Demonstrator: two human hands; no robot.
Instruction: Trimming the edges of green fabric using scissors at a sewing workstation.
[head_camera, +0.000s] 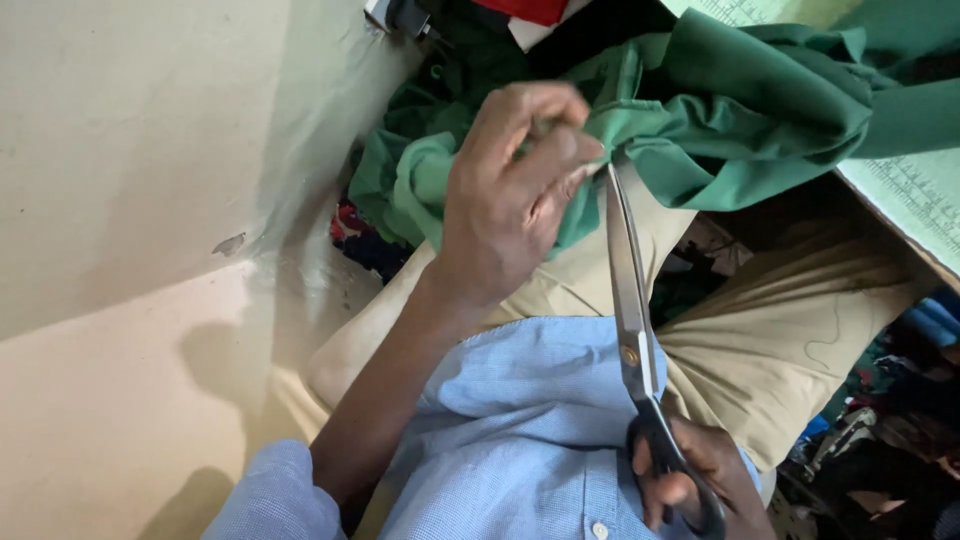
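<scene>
My left hand (515, 195) is closed around a bunched fold of green cloth (730, 110), pinching it near the middle of the view. My right hand (690, 480), low at the right, has its fingers through the black handles of long steel scissors (628, 300). The blades point up and reach the green cloth just right of my left fingers. The blades look nearly closed. The green cloth spreads up and to the right over the edge of a table.
A pale wall (130, 200) fills the left side. My khaki trousers (790, 340) and light blue shirt (530, 420) lie below the cloth. A table with a ruled green mat (925, 200) stands at the right. Dark cloth scraps (365, 240) lie on the floor.
</scene>
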